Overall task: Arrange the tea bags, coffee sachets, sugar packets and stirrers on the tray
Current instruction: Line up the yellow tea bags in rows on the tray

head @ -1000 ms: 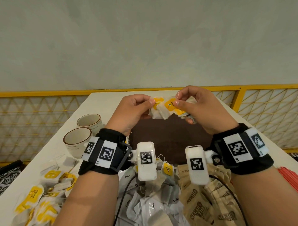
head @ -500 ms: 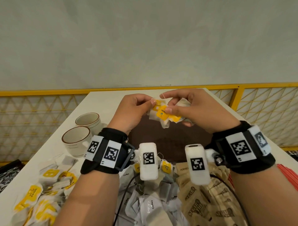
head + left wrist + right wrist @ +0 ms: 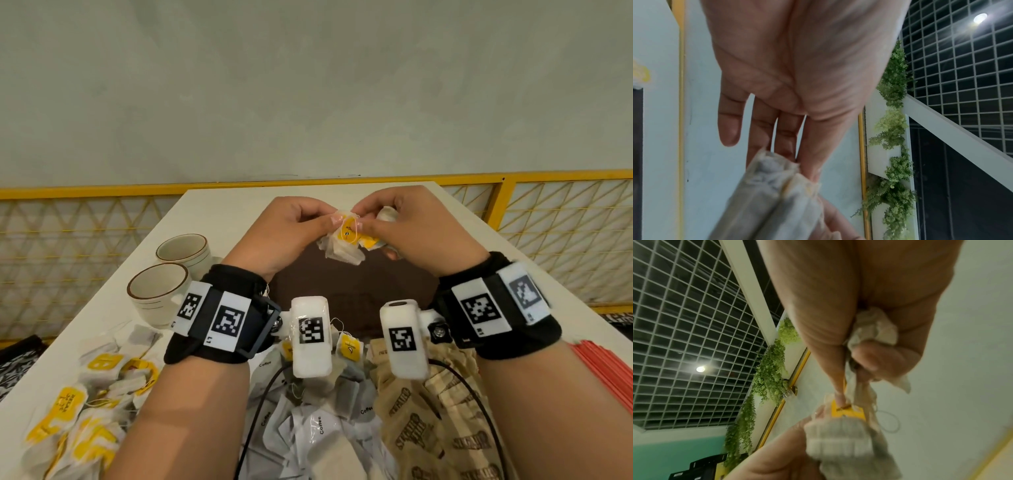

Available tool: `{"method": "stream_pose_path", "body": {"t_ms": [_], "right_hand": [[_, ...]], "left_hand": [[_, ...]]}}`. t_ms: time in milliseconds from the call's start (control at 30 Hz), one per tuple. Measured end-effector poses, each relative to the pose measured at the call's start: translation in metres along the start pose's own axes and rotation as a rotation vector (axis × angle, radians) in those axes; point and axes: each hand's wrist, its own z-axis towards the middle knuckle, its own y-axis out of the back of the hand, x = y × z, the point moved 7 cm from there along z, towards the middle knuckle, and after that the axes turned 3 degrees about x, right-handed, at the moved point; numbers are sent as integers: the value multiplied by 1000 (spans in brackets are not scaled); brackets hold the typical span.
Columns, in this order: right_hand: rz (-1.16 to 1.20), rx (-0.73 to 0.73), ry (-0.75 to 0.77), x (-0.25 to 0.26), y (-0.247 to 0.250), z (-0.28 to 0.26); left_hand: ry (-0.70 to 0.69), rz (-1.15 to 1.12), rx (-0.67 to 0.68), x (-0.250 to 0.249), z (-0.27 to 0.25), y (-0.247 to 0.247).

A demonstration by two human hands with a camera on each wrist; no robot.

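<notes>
Head view: both hands are raised above the brown tray (image 3: 346, 291), at the table's far middle. The left hand (image 3: 284, 233) and right hand (image 3: 411, 226) each pinch a small bunch of tea bags (image 3: 344, 245) with thumb and fingertips, yellow tags showing between them.

We see the right hand (image 3: 869, 308) from below, thumb and fingers pinching a bundle of tea bags (image 3: 842, 439) at a yellow tag (image 3: 849, 413). More crumpled bags (image 3: 873, 327) sit in its palm. The left hand (image 3: 777, 456) meets the bundle from the lower left. Hanging greenery (image 3: 766, 378) and a grid ceiling (image 3: 684, 321) lie behind.
</notes>
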Motion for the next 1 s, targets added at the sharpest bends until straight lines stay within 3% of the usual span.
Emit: {"method": "stream_pose_path", "body": {"t_ms": [200,433,567,733,900,1000], "right_hand": [[169,-33,-58,-11,-1,4],[408,-12,-70,-17,-6,8],[554,55,-48,-12,-13,7],[480,56,-44,-12,-20,7],[423,56,-120,-23,-17,8],[304,20,-62,-20,-7,6]], "left_hand": [[-61,86,169,-5,-3,-14],[46,116,-77,5,2,-3],[86,33,-57,9,2,-4],[89,-12,-69,8,2,-4],[85,85,-83,11,1,6],[68,166,-51,9,-1,11]]}}
